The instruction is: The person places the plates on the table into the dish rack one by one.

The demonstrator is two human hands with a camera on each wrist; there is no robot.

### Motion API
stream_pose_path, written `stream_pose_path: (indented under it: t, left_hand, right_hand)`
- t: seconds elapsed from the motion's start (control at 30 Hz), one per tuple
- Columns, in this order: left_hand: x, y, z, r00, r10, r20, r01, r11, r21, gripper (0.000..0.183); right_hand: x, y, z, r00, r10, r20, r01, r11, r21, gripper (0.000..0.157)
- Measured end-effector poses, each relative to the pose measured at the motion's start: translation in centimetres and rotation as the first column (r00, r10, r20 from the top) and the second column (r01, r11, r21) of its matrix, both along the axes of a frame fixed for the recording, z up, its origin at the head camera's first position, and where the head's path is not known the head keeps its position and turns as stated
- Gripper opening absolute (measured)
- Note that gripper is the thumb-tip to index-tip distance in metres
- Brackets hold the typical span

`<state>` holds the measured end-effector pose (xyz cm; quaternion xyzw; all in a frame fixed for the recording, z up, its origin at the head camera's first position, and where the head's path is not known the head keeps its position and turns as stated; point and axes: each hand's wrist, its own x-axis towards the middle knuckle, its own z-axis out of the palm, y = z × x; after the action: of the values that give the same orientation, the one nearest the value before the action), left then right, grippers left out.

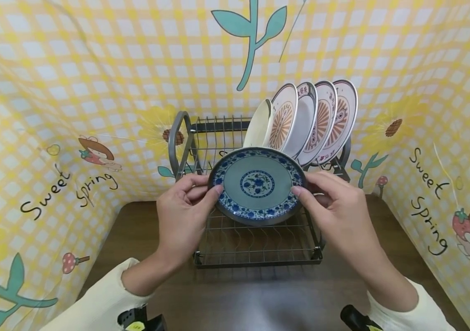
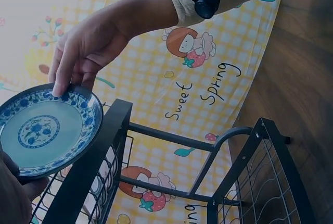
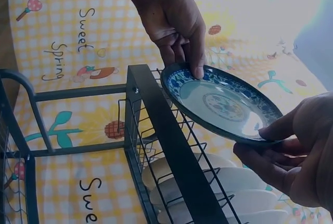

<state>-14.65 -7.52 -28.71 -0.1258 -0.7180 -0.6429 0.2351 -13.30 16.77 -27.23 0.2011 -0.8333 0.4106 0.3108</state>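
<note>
A round plate [image 1: 257, 184] with a blue floral rim and a floral medallion is held up, face tilted toward me, in front of the rack's upper tier. My left hand [image 1: 183, 216] pinches its left edge, thumb on the face and fingers behind. On the opposite edge, my right hand [image 1: 338, 211] grips the same way. In the right wrist view the plate [image 3: 223, 104] hangs over the upper rail of the black dish rack [image 3: 169, 146], both hands at its rim. The left wrist view shows the plate [image 2: 52, 130] beside the rack's top bar.
Several plates stand on edge at the upper tier's right: a cream plate [image 1: 257, 126] and white ones with orange sunburst patterns, such as one plate [image 1: 282, 119]. The lower wire tier [image 1: 259, 243] is below, on a brown wooden table [image 1: 243, 294]. Yellow checked cloth [image 1: 135, 59] surrounds it.
</note>
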Motion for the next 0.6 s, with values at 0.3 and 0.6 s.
stream_pose_path:
  t: [0.3, 0.6]
  left_hand:
    - [0.1, -1.2, 0.2, 0.997, -0.046, -0.068, 0.033, 0.982, -0.185, 0.019]
    - [-1.1, -3.9, 0.8, 0.892, -0.033, -0.451, -0.18, 0.889, -0.422, 0.03]
  right_hand:
    - [-0.3, 0.6, -0.5, 0.995, -0.039, -0.094, 0.036, 0.999, -0.032, 0.011]
    - [-0.1, 0.0, 0.7, 0.948, -0.114, -0.298, 0.01, 0.944, -0.329, 0.016]
